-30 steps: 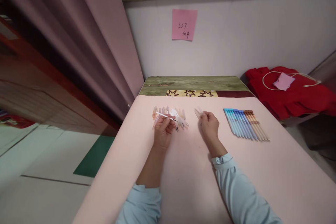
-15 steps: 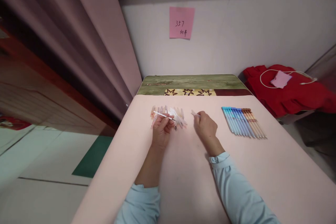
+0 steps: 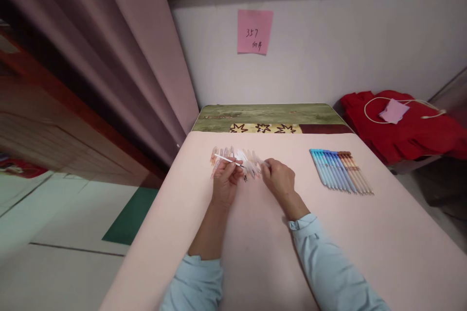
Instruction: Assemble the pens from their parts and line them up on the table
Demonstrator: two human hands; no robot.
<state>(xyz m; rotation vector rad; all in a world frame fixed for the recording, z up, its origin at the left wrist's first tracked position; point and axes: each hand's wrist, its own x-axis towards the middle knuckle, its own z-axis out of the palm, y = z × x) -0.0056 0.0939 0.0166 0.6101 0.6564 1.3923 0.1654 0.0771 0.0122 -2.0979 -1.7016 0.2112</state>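
A loose pile of pale pen parts (image 3: 239,159) lies on the pink table (image 3: 277,243) near its far edge. My left hand (image 3: 226,182) rests at the pile's near side, fingers pinched on a thin white refill (image 3: 228,159) that points left. My right hand (image 3: 278,180) sits just right of the pile, fingers curled round a pale pen barrel (image 3: 263,162) whose tip reaches the pile's right edge. A neat row of blue and brown pens (image 3: 341,171) lies farther right, apart from both hands.
A green patterned surface (image 3: 268,117) adjoins the table's far edge under a wall with a pink note (image 3: 254,31). A red cloth with a cable (image 3: 401,124) lies at the right. A curtain (image 3: 138,58) hangs at the left, with floor below.
My right hand has moved left with the pale barrel, from mid-table to the pile's right edge. My left hand has kept still, holding the refill.
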